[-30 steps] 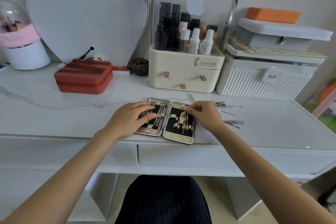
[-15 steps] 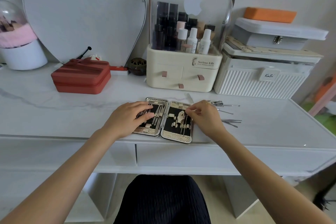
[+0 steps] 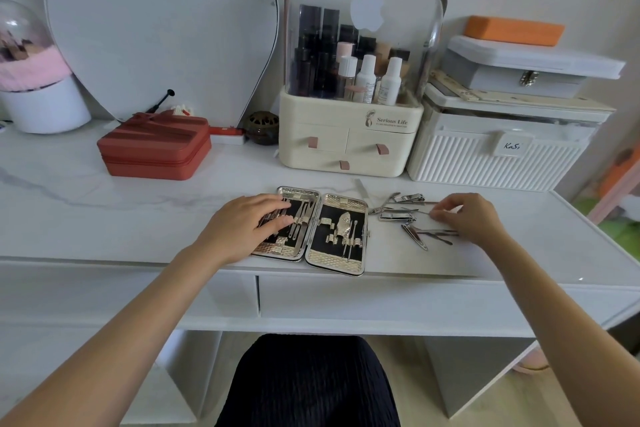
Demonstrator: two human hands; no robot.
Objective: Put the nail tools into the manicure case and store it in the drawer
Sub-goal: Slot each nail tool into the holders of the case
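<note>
Manicure case point(image 3: 337, 262): lies open, flat, centre of frame, near desk point(image 3: 104, 218) edge
Loose nail tools point(image 3: 408, 218): scattered just right of case
Left hand point(image 3: 242, 229): fingers straight, resting on case's left half
Right hand point(image 3: 474, 215): pinching a thin tool among the loose ones

1. Manicure case point(image 3: 323, 230) lies open near the desk's point(image 3: 138, 218) front edge, with tools in both halves.
2. Left hand point(image 3: 242, 225) rests on its left half.
3. Loose nail tools point(image 3: 408, 218) lie on the desk just right of the case; right hand point(image 3: 467, 215) is at them.
4. Behind the case stands the cosmetics organizer point(image 3: 349, 135), with a ribbed box point(image 3: 495, 159) to its right and a zip case point(image 3: 156, 146) to its left.
</note>
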